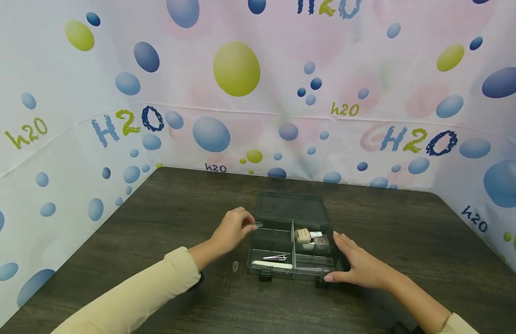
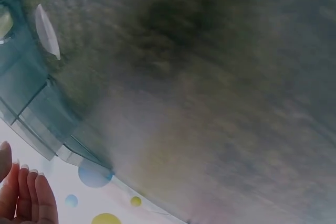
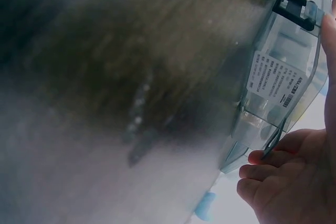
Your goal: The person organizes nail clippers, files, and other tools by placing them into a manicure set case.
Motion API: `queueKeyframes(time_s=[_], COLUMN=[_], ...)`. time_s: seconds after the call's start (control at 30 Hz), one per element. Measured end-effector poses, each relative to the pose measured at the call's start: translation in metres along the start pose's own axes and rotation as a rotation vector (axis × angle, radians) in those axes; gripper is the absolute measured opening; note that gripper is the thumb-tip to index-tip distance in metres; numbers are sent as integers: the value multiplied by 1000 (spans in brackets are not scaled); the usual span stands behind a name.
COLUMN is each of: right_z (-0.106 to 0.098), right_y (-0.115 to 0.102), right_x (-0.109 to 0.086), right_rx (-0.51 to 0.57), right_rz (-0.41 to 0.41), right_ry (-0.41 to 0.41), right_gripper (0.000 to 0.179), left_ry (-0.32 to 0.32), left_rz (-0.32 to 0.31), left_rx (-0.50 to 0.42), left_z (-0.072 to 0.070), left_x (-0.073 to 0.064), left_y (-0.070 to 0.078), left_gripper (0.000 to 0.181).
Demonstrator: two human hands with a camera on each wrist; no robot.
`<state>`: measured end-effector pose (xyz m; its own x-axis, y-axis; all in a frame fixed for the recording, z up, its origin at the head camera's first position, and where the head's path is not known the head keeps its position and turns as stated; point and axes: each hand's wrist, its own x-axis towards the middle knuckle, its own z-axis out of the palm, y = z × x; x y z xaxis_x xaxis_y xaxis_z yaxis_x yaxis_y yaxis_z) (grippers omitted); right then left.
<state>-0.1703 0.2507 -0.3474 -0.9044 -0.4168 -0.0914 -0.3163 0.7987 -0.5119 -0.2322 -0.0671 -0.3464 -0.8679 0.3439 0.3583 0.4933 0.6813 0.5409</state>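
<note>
A clear grey plastic organizer box point(image 1: 293, 260) lies with its lid point(image 1: 291, 208) tipped back. My left hand point(image 1: 235, 228) is over the box's left rear compartment, and its fingertips pinch a small clear strip point(image 1: 258, 224), maybe a nail tip. In the left wrist view the fingers show at the lower left, but the strip is hidden. My right hand point(image 1: 358, 262) rests along the box's right side, thumb at the front latch point(image 1: 322, 280), fingers extended toward the hinge. A clear pointed nail tip point(image 1: 235, 266) sits on the table, left of the box.
Inside the box are a nail clipper point(image 1: 274, 257) and a white stick-like file point(image 1: 272, 265) at front left, and a beige bottle point(image 1: 302, 235) and a white tube point(image 1: 315, 234) at rear right. The dark wooden table point(image 1: 191, 199) meets a printed curtain point(image 1: 291, 83) behind.
</note>
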Motion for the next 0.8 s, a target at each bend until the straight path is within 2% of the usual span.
queueKeyframes(time_s=[0.37, 0.6, 0.8], right_z=[0, 1, 1], right_y=[1, 1, 1], right_x=[0, -1, 0], right_rx=[-2, 2, 0], right_rz=[-5, -9, -8], right_ry=[2, 6, 9], right_gripper=[108, 108, 109], left_ry=[-62, -156, -262], left_rz=[81, 104, 149], left_rx=[20, 92, 160], left_z=[14, 23, 29], left_x=[12, 21, 31], left_y=[13, 18, 22], left_gripper=[9, 11, 10])
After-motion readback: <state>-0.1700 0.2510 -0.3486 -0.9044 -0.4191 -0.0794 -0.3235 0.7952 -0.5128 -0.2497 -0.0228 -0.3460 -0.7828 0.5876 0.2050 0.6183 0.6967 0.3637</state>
